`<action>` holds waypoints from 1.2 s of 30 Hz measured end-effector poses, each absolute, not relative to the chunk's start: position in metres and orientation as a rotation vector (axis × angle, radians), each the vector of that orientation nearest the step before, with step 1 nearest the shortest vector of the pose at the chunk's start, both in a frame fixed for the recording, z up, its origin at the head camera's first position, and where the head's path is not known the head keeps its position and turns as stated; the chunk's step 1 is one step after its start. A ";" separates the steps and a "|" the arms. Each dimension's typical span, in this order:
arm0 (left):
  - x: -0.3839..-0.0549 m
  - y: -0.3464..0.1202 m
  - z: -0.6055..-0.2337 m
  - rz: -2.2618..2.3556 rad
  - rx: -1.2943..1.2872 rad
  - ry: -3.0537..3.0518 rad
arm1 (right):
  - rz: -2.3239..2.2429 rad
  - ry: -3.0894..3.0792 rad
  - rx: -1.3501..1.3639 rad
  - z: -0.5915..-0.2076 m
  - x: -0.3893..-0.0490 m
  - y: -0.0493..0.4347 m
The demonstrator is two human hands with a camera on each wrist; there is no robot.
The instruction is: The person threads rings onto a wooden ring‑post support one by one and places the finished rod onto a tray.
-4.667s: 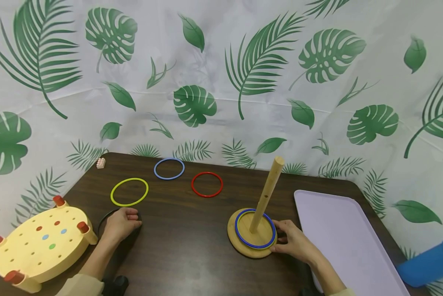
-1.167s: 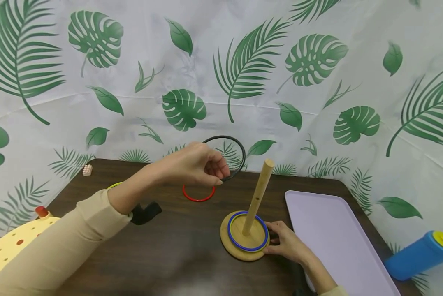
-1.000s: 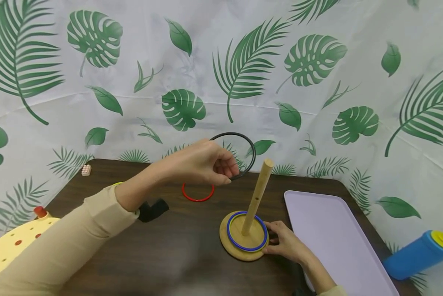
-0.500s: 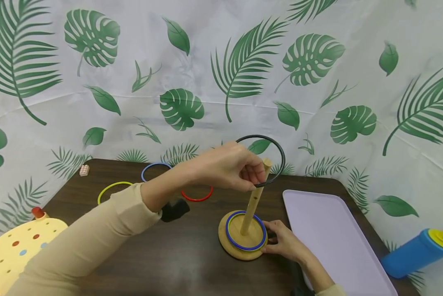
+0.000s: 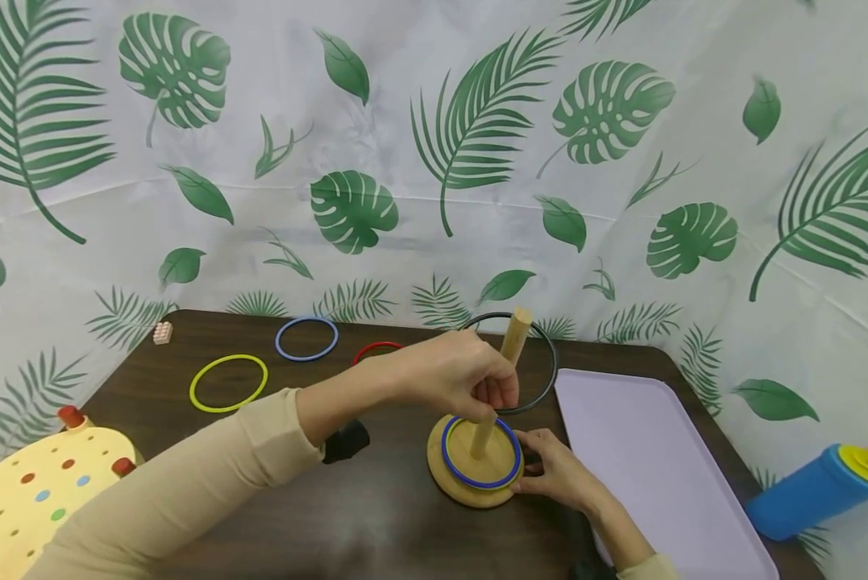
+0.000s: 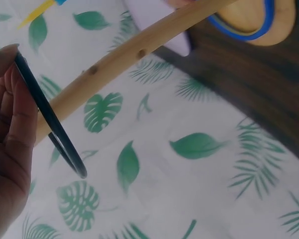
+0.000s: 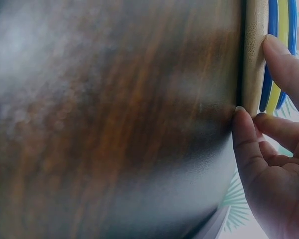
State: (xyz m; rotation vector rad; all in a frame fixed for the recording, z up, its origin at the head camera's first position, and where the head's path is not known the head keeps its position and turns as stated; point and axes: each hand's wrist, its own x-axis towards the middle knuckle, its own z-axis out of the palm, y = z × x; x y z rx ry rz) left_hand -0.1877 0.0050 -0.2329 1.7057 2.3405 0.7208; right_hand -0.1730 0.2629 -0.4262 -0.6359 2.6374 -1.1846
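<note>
My left hand pinches a black ring between thumb and fingers, and the ring surrounds the upper part of a wooden peg. In the left wrist view the peg passes inside the tilted black ring. Upright on a round wooden base, the peg has blue rings and a yellow one stacked at its foot. My right hand grips the base's right edge. In the right wrist view its thumb lies on the top side of the base, with fingertips at the rim.
A yellow ring, light blue ring and red ring, partly behind my left arm, lie on the dark table. A lilac tray and blue bottle are right. A pale yellow pegged disc stands left; a small pink block sits behind.
My left hand has picked up the black ring from the table's left side, carried it right above the peg, and lowered it around the peg. My right hand keeps its grip on the base.
</note>
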 end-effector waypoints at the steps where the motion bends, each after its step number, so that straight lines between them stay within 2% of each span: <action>1: -0.188 0.006 -0.237 0.703 1.706 2.338 | -1.189 2.633 -0.634 -0.426 -0.173 0.263; 10: -0.190 0.008 -0.281 0.653 1.731 2.284 | -1.193 2.646 -0.613 -0.427 -0.174 0.264; 22: -0.197 0.012 -0.341 0.537 1.633 2.288 | -1.203 2.666 -0.626 -0.428 -0.175 0.263; 36: -0.201 0.022 -0.374 0.441 1.651 2.343 | -1.191 2.668 -0.628 -0.429 -0.173 0.264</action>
